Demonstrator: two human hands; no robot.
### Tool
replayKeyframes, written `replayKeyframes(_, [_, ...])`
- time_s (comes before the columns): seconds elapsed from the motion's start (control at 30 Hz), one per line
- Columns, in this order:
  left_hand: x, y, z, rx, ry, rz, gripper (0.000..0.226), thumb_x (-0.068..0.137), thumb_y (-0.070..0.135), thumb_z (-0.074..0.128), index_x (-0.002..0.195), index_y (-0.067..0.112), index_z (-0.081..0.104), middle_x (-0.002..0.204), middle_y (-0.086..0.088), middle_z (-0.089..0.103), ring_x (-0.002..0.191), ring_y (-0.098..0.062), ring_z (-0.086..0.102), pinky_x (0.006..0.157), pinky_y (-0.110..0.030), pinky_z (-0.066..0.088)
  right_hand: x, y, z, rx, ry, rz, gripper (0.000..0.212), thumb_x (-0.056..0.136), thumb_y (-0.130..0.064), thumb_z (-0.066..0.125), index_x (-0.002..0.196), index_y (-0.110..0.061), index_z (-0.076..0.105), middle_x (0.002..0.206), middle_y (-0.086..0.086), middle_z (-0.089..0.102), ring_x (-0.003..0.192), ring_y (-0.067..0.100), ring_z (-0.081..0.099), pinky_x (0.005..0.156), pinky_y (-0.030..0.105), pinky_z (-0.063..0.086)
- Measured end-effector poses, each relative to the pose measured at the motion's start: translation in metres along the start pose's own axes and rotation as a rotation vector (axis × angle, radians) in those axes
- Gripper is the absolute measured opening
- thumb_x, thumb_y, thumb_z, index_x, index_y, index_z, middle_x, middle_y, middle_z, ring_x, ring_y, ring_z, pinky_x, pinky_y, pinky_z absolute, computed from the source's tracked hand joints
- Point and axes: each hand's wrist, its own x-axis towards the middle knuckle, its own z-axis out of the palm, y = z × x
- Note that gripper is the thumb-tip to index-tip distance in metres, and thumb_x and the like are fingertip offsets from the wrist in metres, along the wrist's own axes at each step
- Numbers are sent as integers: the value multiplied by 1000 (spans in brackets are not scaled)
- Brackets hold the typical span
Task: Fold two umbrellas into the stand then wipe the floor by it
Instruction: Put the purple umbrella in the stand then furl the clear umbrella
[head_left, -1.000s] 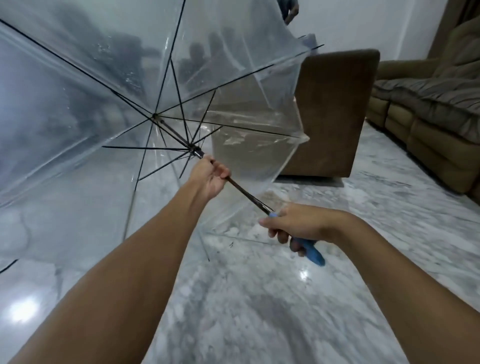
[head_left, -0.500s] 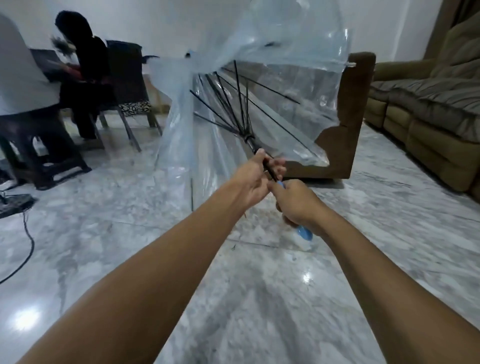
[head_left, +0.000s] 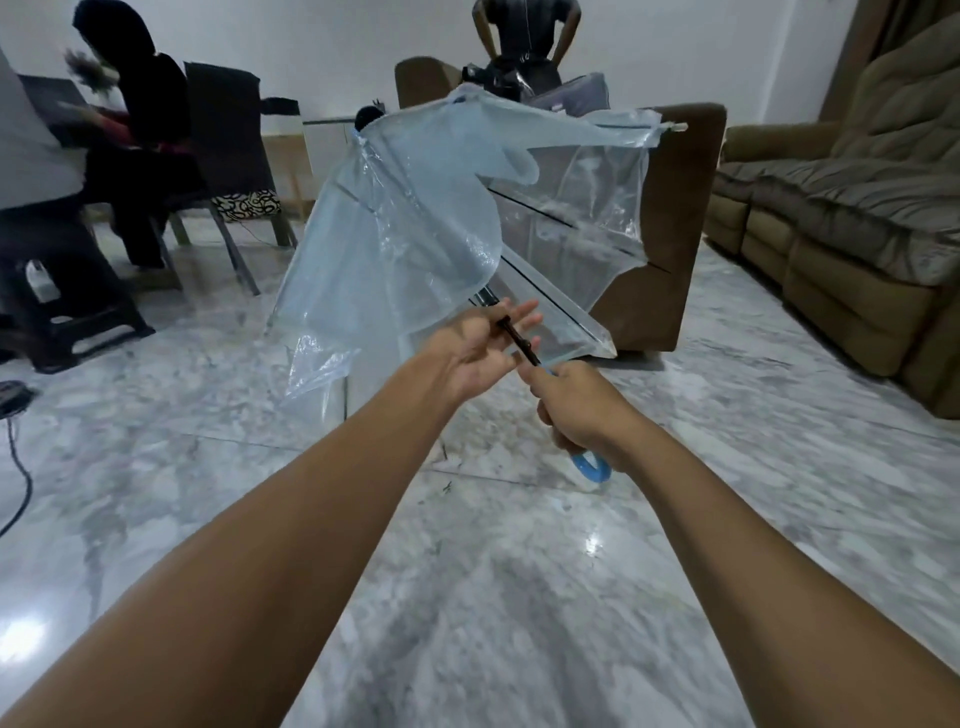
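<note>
The left hand (head_left: 480, 353) is resting with its fingers (head_left: 519, 312) released and straight against the thin black shaft (head_left: 521, 344) of the half-folded clear plastic umbrella (head_left: 415, 223). The right hand (head_left: 582, 410) is clenching the curved blue handle (head_left: 590, 468). The umbrella is hanging above the grey marble floor (head_left: 467, 597), in front of a brown armchair (head_left: 672, 234).

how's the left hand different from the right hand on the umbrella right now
The left hand has straight, spread fingers resting against the black shaft; the right hand is curled tight round the blue handle. The left hand sits further up, near the half-collapsed clear canopy; the right hand is at the bottom end. Both are bare and on the same umbrella.
</note>
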Motion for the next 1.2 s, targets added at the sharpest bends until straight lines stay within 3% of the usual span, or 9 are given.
replayKeyframes(0.1, [1, 7, -4, -11, -6, 10, 23, 101, 2, 37, 83, 12, 48, 86, -6, 69, 83, -17, 63, 79, -35, 47, 1, -2, 2, 36, -32, 46, 41, 104, -42, 42, 72, -17, 38, 48, -5, 35, 29, 7, 30, 42, 24, 27])
replayKeyframes(0.23, [4, 8, -10, -21, -2, 55, 25, 104, 15, 37, 85, 11, 54, 72, -3, 65, 76, -18, 64, 89, -37, 45, 0, -3, 6, 64, -54, 81, 41, 103, -43, 42, 70, -18, 39, 46, -7, 36, 29, 6, 31, 43, 26, 27])
replayKeyframes(0.47, [5, 4, -17, 10, -18, 88, 27, 104, 24, 41, 84, 14, 57, 69, 1, 68, 64, -10, 68, 79, -35, 49, -5, -6, -1, 192, -89, 147, 31, 95, -41, 40, 72, -21, 37, 46, -9, 32, 35, 9, 26, 43, 26, 23])
replayKeyframes(0.53, [4, 2, -19, 21, -27, 64, 26, 104, 24, 42, 84, 15, 56, 69, 3, 69, 71, -9, 68, 82, -35, 47, -6, -5, -4, 195, -100, 135, 28, 97, -36, 37, 73, -21, 37, 48, -9, 33, 38, 9, 25, 43, 26, 22])
replayKeyframes(0.63, [3, -1, -24, 55, -40, 35, 26, 103, 26, 43, 82, 19, 55, 74, 5, 74, 89, -10, 67, 101, -39, 39, -5, -3, -5, 143, -117, 92, 31, 101, -34, 36, 74, -20, 41, 51, -8, 37, 38, 8, 29, 45, 25, 25])
replayKeyframes(0.8, [0, -7, -23, 196, -101, 2, 41, 103, 35, 42, 69, 24, 63, 107, 7, 72, 125, -12, 55, 115, -41, 21, -1, 2, -3, 58, -75, 3, 38, 105, -37, 33, 73, -19, 42, 54, -7, 40, 35, 5, 34, 42, 22, 29])
replayKeyframes(1.0, [-1, -12, -18, 317, -149, -9, 29, 100, 44, 45, 77, 28, 54, 129, 9, 65, 121, -10, 55, 114, -47, 12, 3, -1, 5, 172, -25, -56, 38, 107, -36, 31, 76, -17, 41, 59, -2, 39, 35, 6, 33, 40, 21, 26])
replayKeyframes(1.1, [-2, -11, -15, 321, -163, -7, 33, 100, 44, 44, 74, 28, 56, 127, 10, 66, 126, -11, 52, 112, -54, 0, 4, -3, 4, 214, -26, -67, 38, 108, -36, 31, 75, -19, 42, 58, -2, 37, 35, 6, 32, 39, 20, 25])
replayKeyframes(1.2, [-3, -13, -13, 285, -169, -7, 34, 100, 44, 45, 73, 28, 56, 117, 13, 70, 122, -13, 56, 116, -56, 1, 5, -3, 3, 251, -42, -55, 36, 108, -35, 31, 78, -17, 42, 57, -3, 36, 38, 7, 31, 40, 21, 24])
